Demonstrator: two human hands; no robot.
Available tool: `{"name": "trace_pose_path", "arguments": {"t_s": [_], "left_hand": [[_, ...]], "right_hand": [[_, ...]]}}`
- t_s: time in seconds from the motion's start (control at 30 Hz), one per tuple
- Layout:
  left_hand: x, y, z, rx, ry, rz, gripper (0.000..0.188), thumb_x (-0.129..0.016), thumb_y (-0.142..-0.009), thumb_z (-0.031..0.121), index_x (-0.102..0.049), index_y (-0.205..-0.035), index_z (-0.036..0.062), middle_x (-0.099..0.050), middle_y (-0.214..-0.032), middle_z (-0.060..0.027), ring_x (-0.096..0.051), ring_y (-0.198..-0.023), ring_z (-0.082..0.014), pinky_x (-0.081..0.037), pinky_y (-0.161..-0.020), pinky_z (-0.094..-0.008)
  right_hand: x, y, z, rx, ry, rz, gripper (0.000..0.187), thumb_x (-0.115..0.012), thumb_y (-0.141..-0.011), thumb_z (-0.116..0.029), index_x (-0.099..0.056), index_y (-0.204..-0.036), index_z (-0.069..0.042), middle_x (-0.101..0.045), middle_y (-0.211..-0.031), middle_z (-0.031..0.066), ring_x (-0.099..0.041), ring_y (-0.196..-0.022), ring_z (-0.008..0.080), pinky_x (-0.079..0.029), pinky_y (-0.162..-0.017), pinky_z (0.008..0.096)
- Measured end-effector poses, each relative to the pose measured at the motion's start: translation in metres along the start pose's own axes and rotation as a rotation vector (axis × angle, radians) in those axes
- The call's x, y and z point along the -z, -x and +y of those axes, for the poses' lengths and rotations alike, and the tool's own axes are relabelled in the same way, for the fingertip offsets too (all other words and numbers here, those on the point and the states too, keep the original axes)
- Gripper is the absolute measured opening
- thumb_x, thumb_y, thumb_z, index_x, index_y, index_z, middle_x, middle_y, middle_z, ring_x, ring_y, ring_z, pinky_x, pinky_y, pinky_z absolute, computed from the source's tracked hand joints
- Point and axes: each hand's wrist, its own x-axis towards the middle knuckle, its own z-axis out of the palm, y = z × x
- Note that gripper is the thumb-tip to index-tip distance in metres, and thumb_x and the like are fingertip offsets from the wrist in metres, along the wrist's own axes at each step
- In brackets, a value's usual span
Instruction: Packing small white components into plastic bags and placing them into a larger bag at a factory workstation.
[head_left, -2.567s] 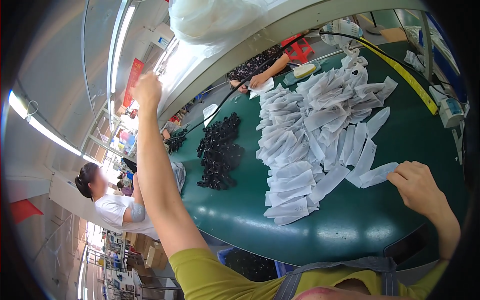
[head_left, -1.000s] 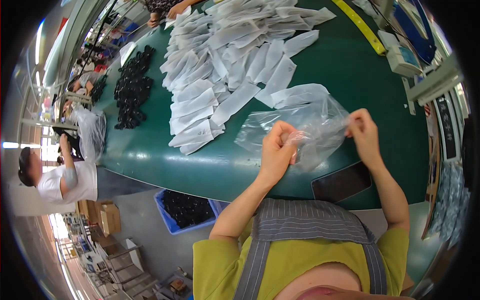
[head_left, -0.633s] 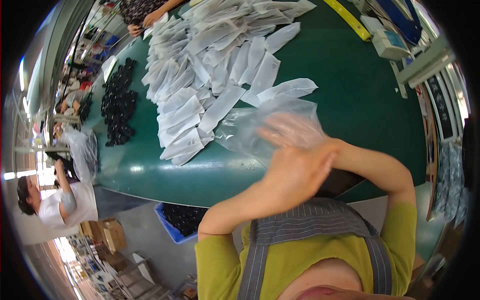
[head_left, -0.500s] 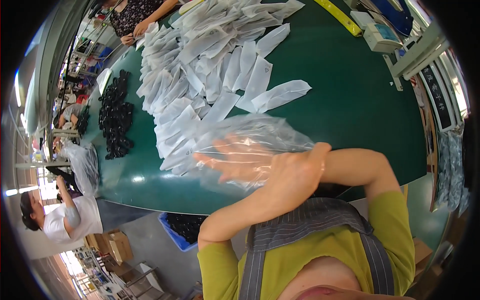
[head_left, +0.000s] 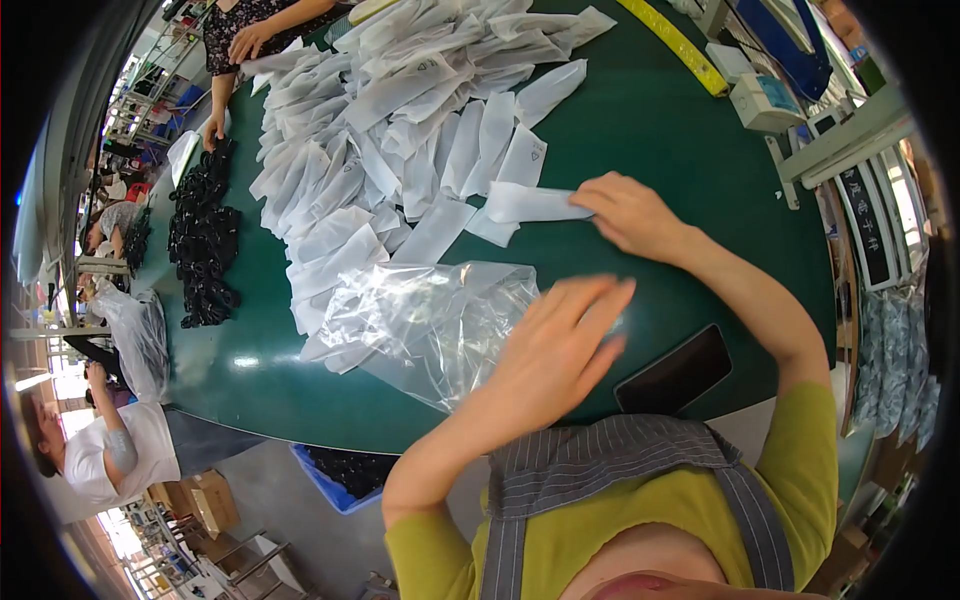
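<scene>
Worn on the head, looking steeply down, close over the green table (head_left: pixel 700 130); wide fisheye, edges bent; single view.

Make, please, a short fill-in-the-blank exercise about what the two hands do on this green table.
1. The right hand pinches a flat ____ packet at its end.
2. The left hand lies flat on a large clear plastic ____.
3. A dark phone lies on the green table near its front ____.
4. A pile of small ____ parts lies left of the heap of packets.

Missing words: white; bag; edge; black
</scene>
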Motion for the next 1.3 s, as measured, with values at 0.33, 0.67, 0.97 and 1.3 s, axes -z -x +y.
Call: {"name": "trace_pose_path", "arguments": {"t_s": [0.33,0.67,0.97,1.3], "left_hand": [[-0.085,-0.006,-0.09,0.176,-0.475,0.425,0.05,-0.065,-0.083,0.007,-0.051,-0.131,0.0001,-0.062,-0.107,-0.012,-0.058,-0.105,-0.0276,-0.039,-0.099,-0.0453],[-0.059,-0.018,-0.106,0.093,-0.612,0.4,0.025,-0.073,-0.081,0.016,-0.063,-0.1,0.0043,-0.054,-0.13,-0.0163,-0.052,-0.118,-0.0353,-0.031,-0.107,-0.0545],[-0.078,-0.014,-0.101,0.033,-0.473,0.347,0.03,-0.073,-0.079,0.015,-0.061,-0.104,0.0041,-0.061,-0.12,-0.0104,-0.055,-0.109,-0.0269,-0.036,-0.096,-0.0444],[-0.077,-0.011,-0.092,-0.011,-0.302,0.306,0.052,-0.076,-0.077,0.014,-0.056,-0.123,0.0018,-0.062,-0.113,-0.0109,-0.057,-0.104,-0.0293,-0.038,-0.091,-0.0411]], "right_hand": [[0.009,-0.052,0.012,-0.082,-0.479,-0.188,0.017,-0.066,-0.085,-0.013,-0.063,-0.101,-0.008,-0.062,-0.105,0.0068,-0.058,-0.104,0.0268,-0.047,-0.087,0.038],[-0.013,-0.076,0.015,0.099,-0.389,-0.685,0.025,-0.064,-0.083,-0.025,-0.064,-0.1,-0.007,-0.063,-0.099,0.0116,-0.06,-0.098,0.0308,-0.051,-0.077,0.0424],[-0.056,-0.134,0.068,0.097,0.344,-0.11,0.013,-0.062,-0.078,-0.006,-0.063,-0.091,-0.008,-0.06,-0.103,0.0129,-0.054,-0.108,0.0306,-0.036,-0.103,0.0444],[0.002,-0.11,-0.022,0.048,-0.15,-0.121,0.015,-0.066,-0.076,-0.009,-0.058,-0.089,-0.006,-0.059,-0.096,0.0098,-0.058,-0.096,0.0299,-0.048,-0.081,0.0401]]}}
